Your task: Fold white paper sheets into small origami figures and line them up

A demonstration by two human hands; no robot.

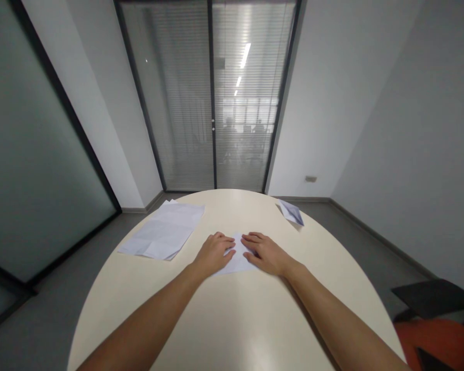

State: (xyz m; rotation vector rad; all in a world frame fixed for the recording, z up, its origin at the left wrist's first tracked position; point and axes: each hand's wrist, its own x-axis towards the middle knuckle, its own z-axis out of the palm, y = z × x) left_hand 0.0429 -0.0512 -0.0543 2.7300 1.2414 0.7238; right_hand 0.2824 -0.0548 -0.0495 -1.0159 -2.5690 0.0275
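A small piece of white paper [237, 264] lies flat on the table before me, partly covered by both hands. My left hand [214, 252] rests on its left side, fingers stretched inward and thumb apart from them. My right hand [266, 252] lies on the right side in the same manner, its fingers pointing to the left hand. A narrow strip of paper shows between the fingertips of the two hands. Neither hand is wrapped around anything. Whether the paper is folded under the palms cannot be seen.
On the left of the round cream table [235, 319] lies a stack of white sheets [164, 229]. A folded paper piece [292, 212] sits near the far right edge. Beyond the table stand glass doors with blinds [212, 103]. A red and black chair [436, 335] is at lower right.
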